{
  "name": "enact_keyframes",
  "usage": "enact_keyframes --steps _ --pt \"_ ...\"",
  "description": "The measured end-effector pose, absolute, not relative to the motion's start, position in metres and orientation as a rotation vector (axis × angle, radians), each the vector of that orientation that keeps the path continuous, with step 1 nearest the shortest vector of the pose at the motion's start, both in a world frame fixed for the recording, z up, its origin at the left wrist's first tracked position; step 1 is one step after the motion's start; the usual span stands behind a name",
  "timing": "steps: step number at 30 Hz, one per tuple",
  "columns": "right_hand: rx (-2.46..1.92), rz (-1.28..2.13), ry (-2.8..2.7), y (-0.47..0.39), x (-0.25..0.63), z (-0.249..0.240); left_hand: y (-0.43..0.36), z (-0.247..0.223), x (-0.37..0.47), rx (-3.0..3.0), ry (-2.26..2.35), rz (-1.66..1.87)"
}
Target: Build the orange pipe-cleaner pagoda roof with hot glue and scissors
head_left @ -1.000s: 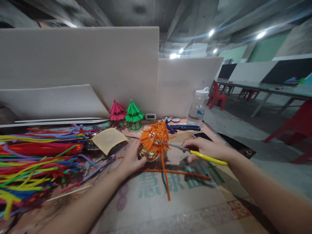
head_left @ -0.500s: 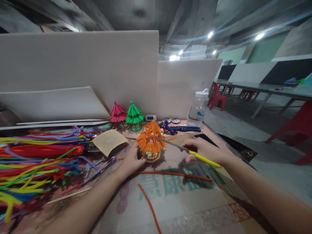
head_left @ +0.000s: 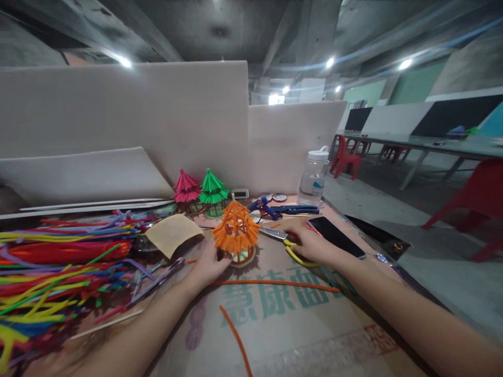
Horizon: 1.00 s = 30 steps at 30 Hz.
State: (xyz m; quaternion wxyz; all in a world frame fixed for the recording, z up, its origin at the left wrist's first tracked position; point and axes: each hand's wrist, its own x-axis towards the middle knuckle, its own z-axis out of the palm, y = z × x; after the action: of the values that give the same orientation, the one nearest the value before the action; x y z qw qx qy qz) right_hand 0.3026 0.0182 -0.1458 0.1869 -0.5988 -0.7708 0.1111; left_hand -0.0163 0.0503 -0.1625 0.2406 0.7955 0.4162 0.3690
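An orange pipe-cleaner hut (head_left: 236,230) with a tiered, fringed roof stands upright in the middle of the table. At the left of its base, my left hand (head_left: 212,260) has its fingers closed around the lower edge. My right hand (head_left: 310,245) holds yellow-handled scissors (head_left: 277,234) low over the table, their blades pointing left at the hut's roof edge. Whether the scissors rest on the table I cannot tell. Nearer me lie a long orange pipe cleaner (head_left: 275,284) and a shorter curved orange one (head_left: 237,335).
Colourful pipe cleaners (head_left: 58,272) fill the left side. Behind stand a pink hut (head_left: 186,186) and a green hut (head_left: 213,187). A glue gun (head_left: 265,208), a water bottle (head_left: 313,178) and a phone (head_left: 336,236) lie or stand to the right. White boards (head_left: 157,115) rise at the back.
My right hand has brought the scissors down and away from the hut's roof, toward the table. The hut stands more upright, with my left hand still at its base. The view has shifted slightly.
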Motion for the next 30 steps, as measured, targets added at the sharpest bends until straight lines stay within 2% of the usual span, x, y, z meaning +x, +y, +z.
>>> enact_keyframes --steps 6,11,14,16,18,26,30 --pt "-1.564 0.047 -2.333 0.017 0.297 -0.149 0.051 -0.162 -0.015 2.125 1.07 0.995" --pt "-1.503 -0.04 -2.378 -0.001 0.275 -0.124 0.052 -0.163 -0.015 2.111 0.992 0.992" --pt "-1.416 0.116 -2.446 -0.028 0.239 -0.102 0.053 -0.164 -0.016 2.099 0.972 0.994" --pt "-1.308 0.49 -2.529 -0.046 0.208 -0.091 0.053 -0.164 -0.015 2.092 0.966 0.998" --pt "-1.274 0.634 -2.622 -0.06 0.179 -0.088 0.052 -0.163 -0.015 2.093 0.962 1.003" --pt "-1.052 0.363 -2.739 -0.054 0.138 -0.131 0.051 -0.164 -0.014 2.106 1.004 0.998" --pt "-1.124 0.393 -2.65 -0.048 0.15 -0.124 0.051 -0.165 -0.015 2.09 1.003 0.98"
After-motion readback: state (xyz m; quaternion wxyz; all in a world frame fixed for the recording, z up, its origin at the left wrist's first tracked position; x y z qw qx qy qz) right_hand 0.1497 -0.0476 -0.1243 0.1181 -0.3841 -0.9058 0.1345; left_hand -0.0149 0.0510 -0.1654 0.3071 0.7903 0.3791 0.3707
